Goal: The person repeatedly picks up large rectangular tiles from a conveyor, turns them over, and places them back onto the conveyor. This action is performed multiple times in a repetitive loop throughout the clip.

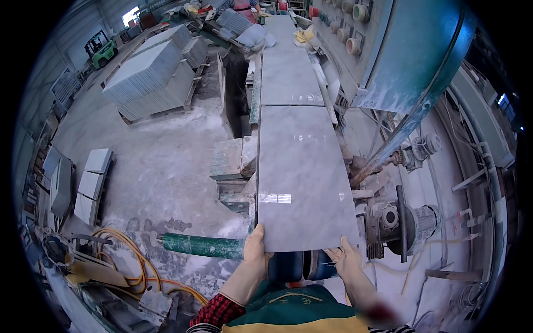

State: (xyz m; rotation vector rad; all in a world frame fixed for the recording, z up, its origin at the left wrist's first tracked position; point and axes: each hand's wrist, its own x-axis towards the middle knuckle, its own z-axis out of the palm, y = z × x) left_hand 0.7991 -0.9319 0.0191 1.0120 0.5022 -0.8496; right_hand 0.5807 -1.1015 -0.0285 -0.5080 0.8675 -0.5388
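Observation:
A glossy pale grey stone slab [305,177] lies flat on a conveyor line, its near edge toward me. At its near left corner my left hand [255,250] is closed, with the thumb along the side edge and the fingers partly hidden below. My right hand [345,260] grips the near right corner, thumb up at the edge and fingers reaching under. Beyond this slab lies a second grey slab [291,77], with a narrow dark seam between the two. Under the near edge, dark blue rollers [286,267] show between my hands.
A green roller [202,245] juts out to the left, near coiled orange hoses [133,261]. On the right stand an electric motor [419,227] and a tall blue-green machine panel [416,50]. Stacked slabs [147,77] sit on a pallet at far left. A person [244,6] is at the far end.

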